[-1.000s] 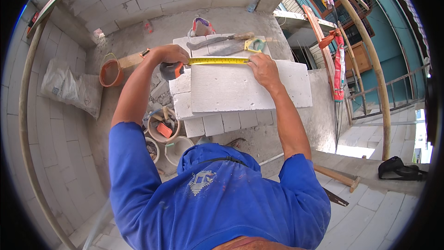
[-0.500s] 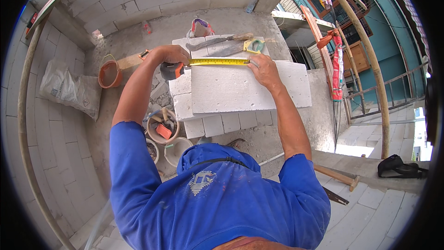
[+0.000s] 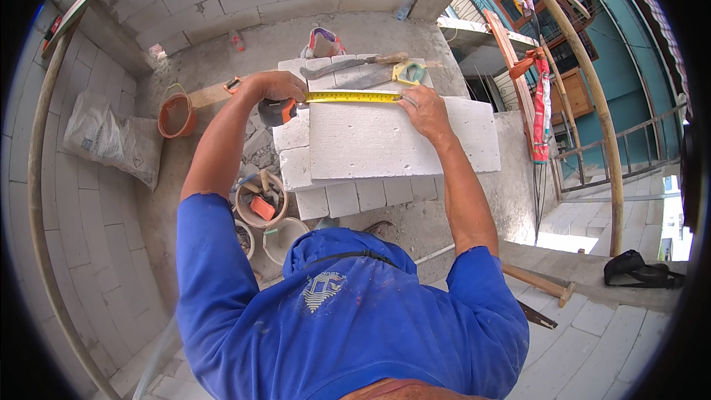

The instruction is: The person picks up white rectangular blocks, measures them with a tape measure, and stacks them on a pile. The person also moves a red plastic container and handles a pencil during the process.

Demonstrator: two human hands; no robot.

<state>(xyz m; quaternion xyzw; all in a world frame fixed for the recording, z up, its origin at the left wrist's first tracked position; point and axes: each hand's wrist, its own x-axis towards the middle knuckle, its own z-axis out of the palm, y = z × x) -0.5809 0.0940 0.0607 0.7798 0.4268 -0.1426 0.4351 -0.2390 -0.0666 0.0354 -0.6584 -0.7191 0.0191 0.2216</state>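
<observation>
A yellow tape measure (image 3: 354, 97) is pulled out straight along the far edge of a white lightweight block (image 3: 392, 141). My left hand (image 3: 284, 87) is closed on the tape's left end, right by its orange and black case (image 3: 278, 111). At the tape's right end my right hand (image 3: 426, 110) is closed, thumb and fingers pinching at the blade. A thin grey thing, too small to name, shows by those fingertips. Beyond the tape lie a curved machete (image 3: 326, 70) and a handsaw (image 3: 409, 72) with a yellow and green handle.
More white blocks (image 3: 315, 204) are stacked beneath. A bucket of tools (image 3: 275, 196), a pale bucket (image 3: 275, 246) and an orange bucket (image 3: 178, 117) stand to the left, near a white sack (image 3: 111, 144). Wooden poles (image 3: 609, 141) rise at the right; a hammer (image 3: 544, 281) lies lower right.
Nearly everything holds still. Both hands and the tape keep their places on the block; the whole view has shifted very slightly.
</observation>
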